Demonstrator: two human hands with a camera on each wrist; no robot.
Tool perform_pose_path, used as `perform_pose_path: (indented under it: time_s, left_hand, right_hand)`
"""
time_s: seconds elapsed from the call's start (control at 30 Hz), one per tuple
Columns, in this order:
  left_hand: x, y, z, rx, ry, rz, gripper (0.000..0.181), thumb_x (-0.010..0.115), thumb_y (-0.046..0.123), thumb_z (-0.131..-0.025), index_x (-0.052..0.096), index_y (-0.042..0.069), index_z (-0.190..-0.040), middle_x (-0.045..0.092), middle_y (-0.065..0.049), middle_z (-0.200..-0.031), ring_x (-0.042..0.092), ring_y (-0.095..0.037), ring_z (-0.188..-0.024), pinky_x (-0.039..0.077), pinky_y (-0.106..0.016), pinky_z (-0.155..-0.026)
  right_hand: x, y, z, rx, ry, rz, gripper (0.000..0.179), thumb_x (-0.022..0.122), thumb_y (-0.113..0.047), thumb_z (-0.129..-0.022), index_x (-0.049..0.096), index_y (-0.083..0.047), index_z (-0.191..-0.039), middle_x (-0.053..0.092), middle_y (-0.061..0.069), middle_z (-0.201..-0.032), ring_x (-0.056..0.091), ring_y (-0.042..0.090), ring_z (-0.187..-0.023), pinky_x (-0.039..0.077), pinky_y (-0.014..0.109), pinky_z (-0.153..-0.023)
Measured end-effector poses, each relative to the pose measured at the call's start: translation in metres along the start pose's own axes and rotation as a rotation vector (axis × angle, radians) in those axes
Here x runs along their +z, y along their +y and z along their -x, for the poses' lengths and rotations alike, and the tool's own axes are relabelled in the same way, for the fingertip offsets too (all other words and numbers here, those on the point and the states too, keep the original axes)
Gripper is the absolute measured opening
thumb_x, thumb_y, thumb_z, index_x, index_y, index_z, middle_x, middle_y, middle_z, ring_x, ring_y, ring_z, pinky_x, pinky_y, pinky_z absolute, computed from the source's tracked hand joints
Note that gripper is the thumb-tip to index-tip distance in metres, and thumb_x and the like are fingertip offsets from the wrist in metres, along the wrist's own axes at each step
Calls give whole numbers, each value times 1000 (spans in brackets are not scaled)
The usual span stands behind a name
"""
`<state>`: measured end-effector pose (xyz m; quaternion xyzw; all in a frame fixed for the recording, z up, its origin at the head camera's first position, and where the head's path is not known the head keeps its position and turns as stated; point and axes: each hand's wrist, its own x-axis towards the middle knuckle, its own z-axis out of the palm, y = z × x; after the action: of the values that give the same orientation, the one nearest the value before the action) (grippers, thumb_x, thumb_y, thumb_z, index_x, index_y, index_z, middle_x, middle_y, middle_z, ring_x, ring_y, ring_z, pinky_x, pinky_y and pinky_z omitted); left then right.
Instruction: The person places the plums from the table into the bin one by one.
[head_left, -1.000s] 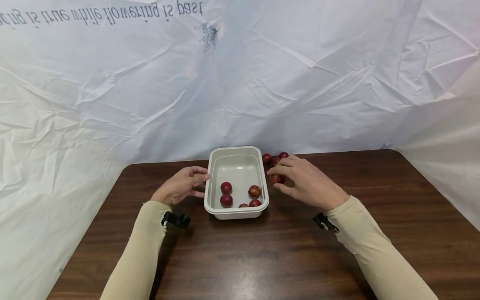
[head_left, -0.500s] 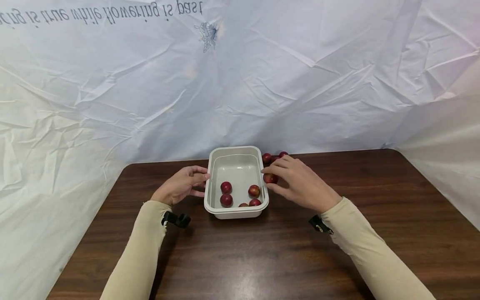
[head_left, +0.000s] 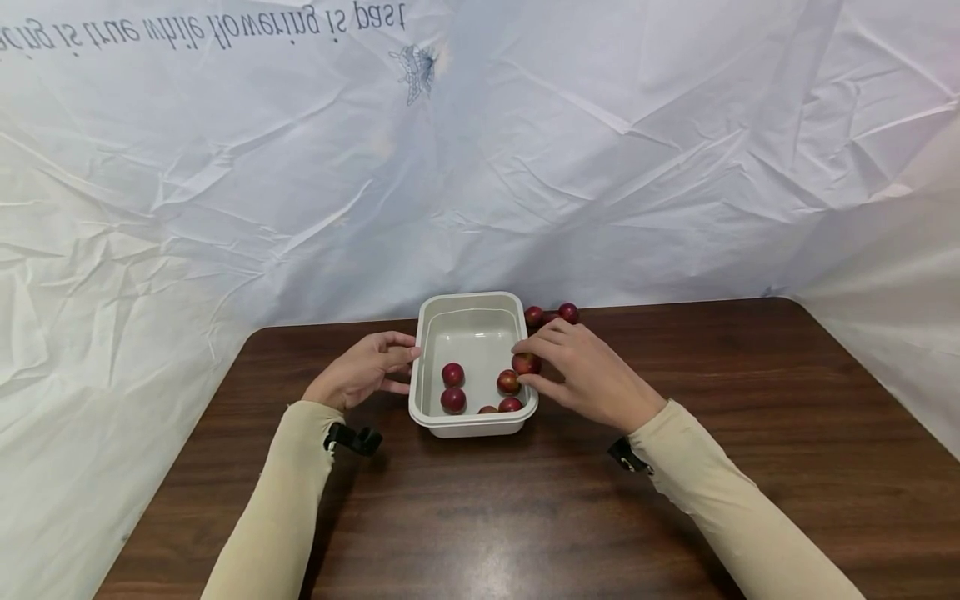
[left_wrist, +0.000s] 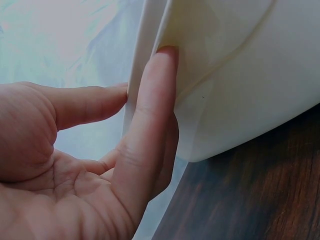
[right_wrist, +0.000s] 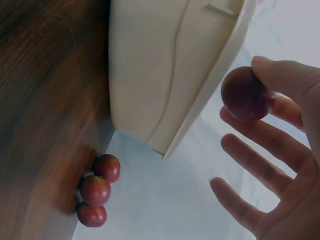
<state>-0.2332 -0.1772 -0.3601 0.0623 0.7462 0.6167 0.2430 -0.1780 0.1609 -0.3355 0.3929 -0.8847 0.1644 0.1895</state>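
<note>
A pale, deep rectangular plastic container (head_left: 474, 422) stands on the table with several dark red plums (head_left: 453, 401) inside, toward its near end. My left hand (head_left: 362, 372) holds its left rim; in the left wrist view the thumb is at the rim's edge and a finger lies under the lip, against the wall (left_wrist: 245, 85). My right hand (head_left: 585, 371) pinches a plum (right_wrist: 245, 95) between thumb and fingertips, over the container's right rim. Its other fingers are spread apart in the right wrist view.
Three loose plums (right_wrist: 95, 190) lie on the brown wooden table (head_left: 480, 508) behind the container's right side, near the far edge. A creased white printed cloth (head_left: 480, 167) hangs right behind that edge.
My right hand has lifted a plum from the group right of the container and moved it left, to the rim. The left hand and the container have stayed put.
</note>
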Motion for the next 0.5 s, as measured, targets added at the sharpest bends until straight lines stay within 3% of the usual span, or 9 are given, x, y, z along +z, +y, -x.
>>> perform_pose_path:
  time_s: [0.3,0.5]
  left_hand:
    - [0,1,0,-1,5,3,47,57,19,-106,42,-6,-142,58,-23,-131,68,-23,-106,64,-41,-84]
    - [0,0,-1,-5,4,1,47,57,20,-106,42,-6,-142,58,-23,-130,68,-25,-107,64,-42,-84]
  right_hand:
    - [11,-4,-1,1,45,-2,33,77,-34,-92,72,-14,-117,72,-3,-104,61,18,-105,52,41,-90]
    - [17,-6,-1,11,15,0,35,73,-36,-95,70,-14,-122,73,-1,-111,62,19,-110,53,43,-94]
